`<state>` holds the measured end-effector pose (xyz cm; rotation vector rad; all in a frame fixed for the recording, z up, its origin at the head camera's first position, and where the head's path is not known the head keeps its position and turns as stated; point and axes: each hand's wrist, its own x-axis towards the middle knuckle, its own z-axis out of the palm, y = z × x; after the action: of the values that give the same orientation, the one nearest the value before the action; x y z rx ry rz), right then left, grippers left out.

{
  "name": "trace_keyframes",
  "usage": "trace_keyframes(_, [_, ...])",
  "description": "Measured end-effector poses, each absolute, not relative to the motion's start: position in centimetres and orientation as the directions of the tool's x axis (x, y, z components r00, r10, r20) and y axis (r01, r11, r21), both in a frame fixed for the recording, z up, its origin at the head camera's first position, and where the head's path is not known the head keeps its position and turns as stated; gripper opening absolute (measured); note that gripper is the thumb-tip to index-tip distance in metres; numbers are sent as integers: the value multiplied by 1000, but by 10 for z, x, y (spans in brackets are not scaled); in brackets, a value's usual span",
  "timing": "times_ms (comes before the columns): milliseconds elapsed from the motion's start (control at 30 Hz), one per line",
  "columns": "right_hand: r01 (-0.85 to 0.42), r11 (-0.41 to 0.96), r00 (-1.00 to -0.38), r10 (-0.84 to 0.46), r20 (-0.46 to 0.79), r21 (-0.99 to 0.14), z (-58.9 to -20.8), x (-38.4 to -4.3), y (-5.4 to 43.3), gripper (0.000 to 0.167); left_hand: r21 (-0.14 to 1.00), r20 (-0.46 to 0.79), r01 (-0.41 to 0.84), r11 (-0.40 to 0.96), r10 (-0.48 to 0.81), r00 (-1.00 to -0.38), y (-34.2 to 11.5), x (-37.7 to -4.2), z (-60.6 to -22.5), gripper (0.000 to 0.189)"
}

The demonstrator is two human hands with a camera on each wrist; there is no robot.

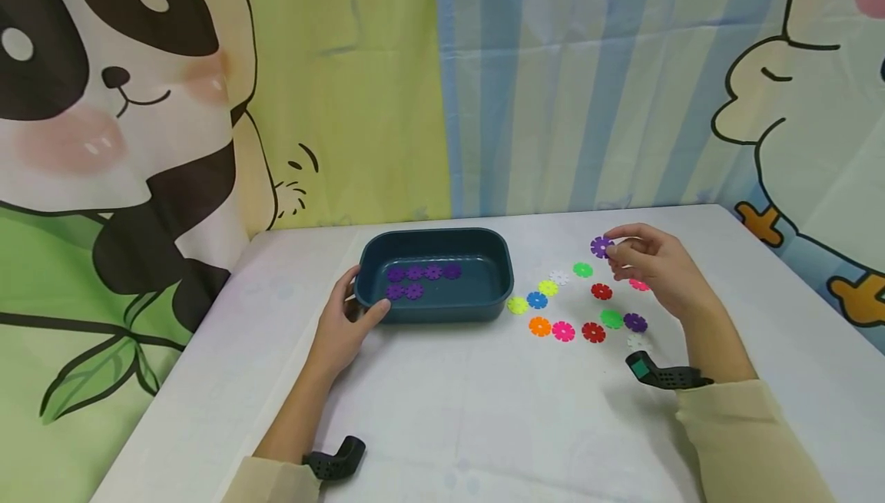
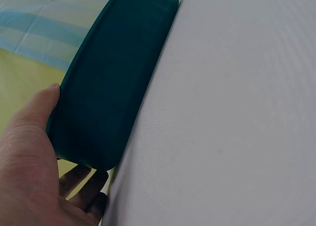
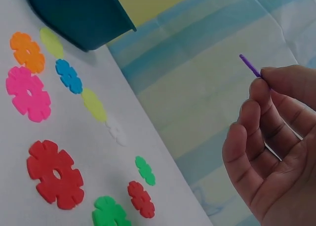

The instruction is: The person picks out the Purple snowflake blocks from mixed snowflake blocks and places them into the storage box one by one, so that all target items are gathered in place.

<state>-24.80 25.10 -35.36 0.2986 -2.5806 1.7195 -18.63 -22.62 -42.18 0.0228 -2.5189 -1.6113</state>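
A dark teal plastic basin [image 1: 449, 314] stands on the table with several purple snowflake discs [image 1: 415, 273] lying inside. My left hand [image 1: 343, 326] holds its left end, thumb at the near rim and fingers around the side; the left wrist view shows the thumb [image 2: 42, 105] against the rim. Above the table, to the right of the basin, my right hand [image 1: 646, 261] pinches one purple snowflake disc [image 1: 601, 247] between thumb and fingertips. That disc [image 3: 250, 66] appears edge-on in the right wrist view. The remaining fingers of this hand are bent and hold nothing else.
Loose snowflake discs lie right of the basin: orange [image 1: 540, 326], pink [image 1: 563, 331], red [image 1: 593, 332], blue [image 1: 537, 300], green [image 1: 611, 319], yellow, white, and one purple [image 1: 635, 322]. A printed cloth [image 1: 553, 104] hangs behind the white-covered table [image 1: 484, 411].
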Motion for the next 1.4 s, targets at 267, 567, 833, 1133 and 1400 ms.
trace_keyframes(267, [-170,375,-978,-179,109,-911,-353,-247,235,40,900,121,66,431,-102,-987,-226,-187,-422,87])
trace_keyframes(567, [-186,350,-970,-215,114,-918,-350,-248,213,39,900,113,58,433,-102,-988,-226,-187,-422,86])
trace_keyframes(833, [-198,309,-962,-245,123,-930,-347,-252,193,37,900,116,59,431,-108,-987,-226,-186,-423,85])
trace_keyframes(1133, [-195,233,-952,-279,127,-953,-347,-257,173,34,906,119,68,418,-97,-988,-226,-188,-423,85])
trace_keyframes(1400, [-195,189,-943,-307,131,-962,-346,-261,157,36,908,116,67,414,-94,-989,-226,-186,-422,85])
